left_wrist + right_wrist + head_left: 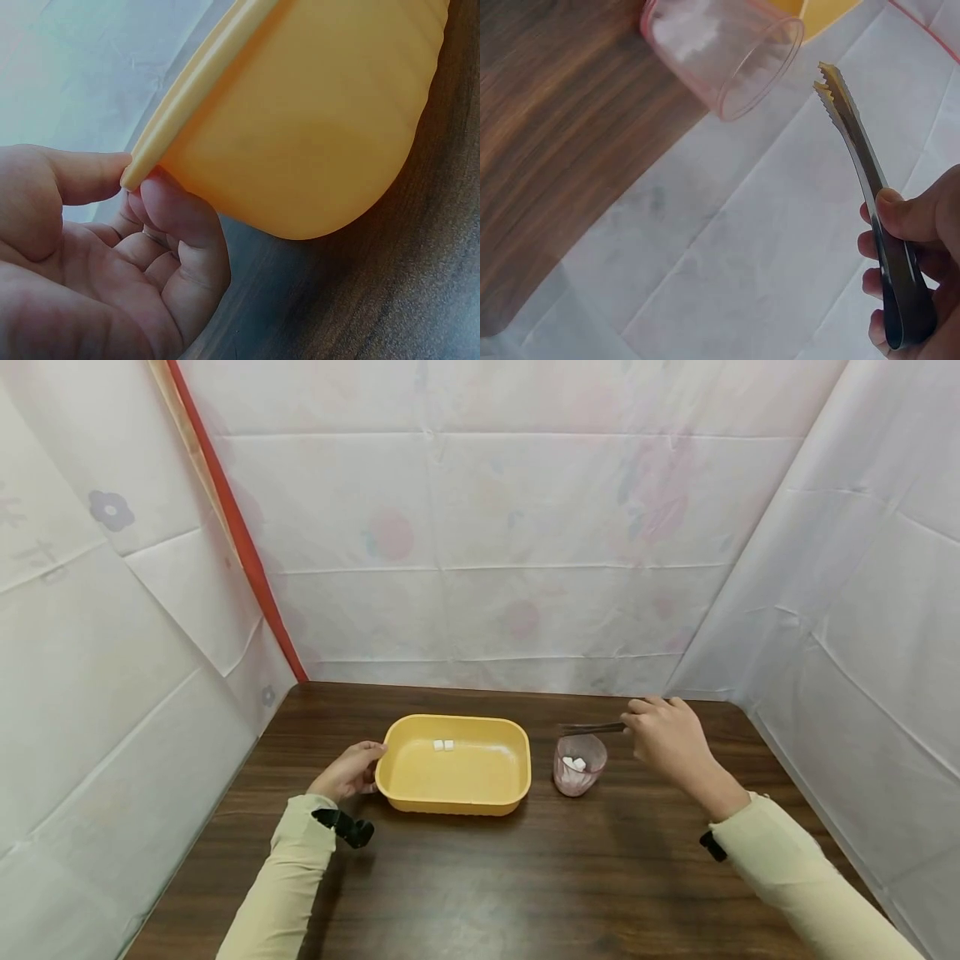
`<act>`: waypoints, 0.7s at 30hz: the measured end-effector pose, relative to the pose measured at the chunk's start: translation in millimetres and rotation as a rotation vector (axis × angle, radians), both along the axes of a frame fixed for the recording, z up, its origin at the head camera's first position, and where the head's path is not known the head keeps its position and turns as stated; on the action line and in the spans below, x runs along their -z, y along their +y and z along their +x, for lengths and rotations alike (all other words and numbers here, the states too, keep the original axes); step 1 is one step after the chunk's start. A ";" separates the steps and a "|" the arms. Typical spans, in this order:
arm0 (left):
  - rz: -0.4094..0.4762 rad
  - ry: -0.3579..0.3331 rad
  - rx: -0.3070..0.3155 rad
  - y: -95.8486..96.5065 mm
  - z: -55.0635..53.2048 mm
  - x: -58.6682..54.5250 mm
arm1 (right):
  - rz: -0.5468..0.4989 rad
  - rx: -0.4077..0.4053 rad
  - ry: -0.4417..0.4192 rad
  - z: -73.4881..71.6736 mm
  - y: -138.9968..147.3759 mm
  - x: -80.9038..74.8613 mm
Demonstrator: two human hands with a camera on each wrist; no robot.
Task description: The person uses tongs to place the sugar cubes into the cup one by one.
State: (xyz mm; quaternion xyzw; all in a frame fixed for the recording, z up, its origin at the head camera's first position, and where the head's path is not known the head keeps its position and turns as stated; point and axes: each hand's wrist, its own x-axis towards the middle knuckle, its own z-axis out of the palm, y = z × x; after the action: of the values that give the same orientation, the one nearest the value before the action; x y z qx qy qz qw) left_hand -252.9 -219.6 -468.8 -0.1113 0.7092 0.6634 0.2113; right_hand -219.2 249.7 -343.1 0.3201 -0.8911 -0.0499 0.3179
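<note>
My left hand (351,772) pinches the left rim of a yellow plastic tub (300,135), thumb on one side and curled fingers under the lip. Two small white cubes (443,745) lie side by side on the tub's floor toward the back. In my right hand (667,739) is a pair of metal tongs (866,165), held with the thumb and fingers around its arms. The toothed tips are close together with nothing visible between them, just above the rim of a clear pinkish cup (579,765). Several white cubes (574,763) sit inside that cup, right of the tub.
Everything stands on a dark wooden table (465,877). White patterned sheets (510,527) hang behind it and along both sides, with a red strip (232,527) at the back left corner. Black straps (343,827) circle the wrists.
</note>
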 end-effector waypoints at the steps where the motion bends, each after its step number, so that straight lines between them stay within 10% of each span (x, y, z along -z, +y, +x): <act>1: 0.001 -0.002 -0.005 0.0 -0.2 0.2 | 0.000 -0.001 -0.004 -1.3 -3.4 0.3; 21: -0.009 -0.014 -0.029 0.6 -0.7 -0.4 | 0.045 0.008 -0.189 -28.4 -85.0 25.4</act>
State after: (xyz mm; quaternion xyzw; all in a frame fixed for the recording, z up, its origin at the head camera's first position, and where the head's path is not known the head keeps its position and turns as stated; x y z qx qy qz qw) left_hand -253.6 -218.9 -468.4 -0.1273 0.7088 0.6624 0.2062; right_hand -247.5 164.7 -368.5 0.3270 -0.9169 -0.0407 0.2251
